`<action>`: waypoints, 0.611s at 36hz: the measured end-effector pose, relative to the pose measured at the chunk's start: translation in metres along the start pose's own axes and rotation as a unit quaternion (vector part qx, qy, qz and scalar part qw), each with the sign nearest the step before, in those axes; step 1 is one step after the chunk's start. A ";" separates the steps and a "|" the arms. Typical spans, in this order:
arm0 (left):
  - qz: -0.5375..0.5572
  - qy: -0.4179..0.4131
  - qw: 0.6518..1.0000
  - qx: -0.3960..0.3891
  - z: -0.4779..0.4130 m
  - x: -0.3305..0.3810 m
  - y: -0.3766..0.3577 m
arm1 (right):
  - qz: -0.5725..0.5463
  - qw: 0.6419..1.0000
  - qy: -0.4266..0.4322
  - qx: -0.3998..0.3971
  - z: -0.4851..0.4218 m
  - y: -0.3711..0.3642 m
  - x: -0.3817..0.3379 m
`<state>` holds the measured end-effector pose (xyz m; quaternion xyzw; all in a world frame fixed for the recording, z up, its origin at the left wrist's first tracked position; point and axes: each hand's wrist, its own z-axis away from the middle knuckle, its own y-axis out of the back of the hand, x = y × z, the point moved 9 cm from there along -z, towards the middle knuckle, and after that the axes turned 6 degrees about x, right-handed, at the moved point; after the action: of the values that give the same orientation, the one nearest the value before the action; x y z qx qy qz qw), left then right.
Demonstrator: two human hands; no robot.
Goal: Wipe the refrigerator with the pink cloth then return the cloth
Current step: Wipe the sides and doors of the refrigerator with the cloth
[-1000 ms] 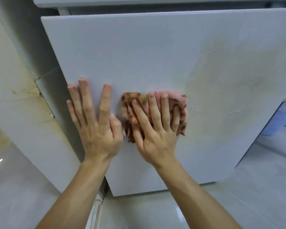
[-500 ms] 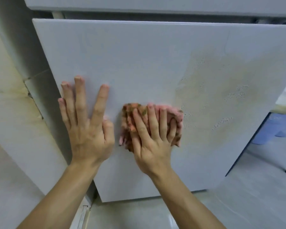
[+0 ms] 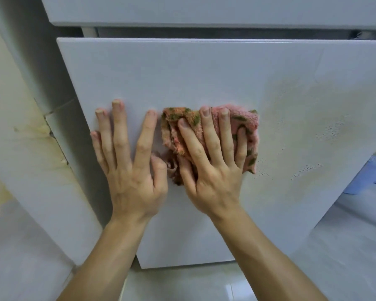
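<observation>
Now I'm watching the spread right hand (image 3: 213, 170) pressing the pink cloth (image 3: 248, 124) higher up the stained refrigerator door (image 3: 204, 72), left hand (image 3: 130, 170) flat alongside.

Both arms are bare and reach forward and up from the lower edge of the view. The left forearm (image 3: 109, 253) and the right forearm (image 3: 265, 253) come closer to each other toward the wrists. The left hand (image 3: 130, 170) is flat, with its back to the camera. Its fingers (image 3: 119, 131) are straight, a little spread, and point up. The right hand (image 3: 213, 170) is just beside it, also flat, with straight fingers fanned upward. The two thumbs are near each other.
</observation>
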<state>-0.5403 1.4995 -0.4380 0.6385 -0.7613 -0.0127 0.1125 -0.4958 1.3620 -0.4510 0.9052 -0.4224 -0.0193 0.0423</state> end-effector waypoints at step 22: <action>-0.056 0.004 0.998 0.021 -0.012 0.018 -0.012 | 0.005 0.999 -0.028 -0.037 -0.041 0.018 0.039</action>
<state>-0.5294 1.4809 -0.4250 0.6824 -0.7239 0.0000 0.1010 -0.4814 1.3227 -0.4081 0.9001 -0.4266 -0.0603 0.0644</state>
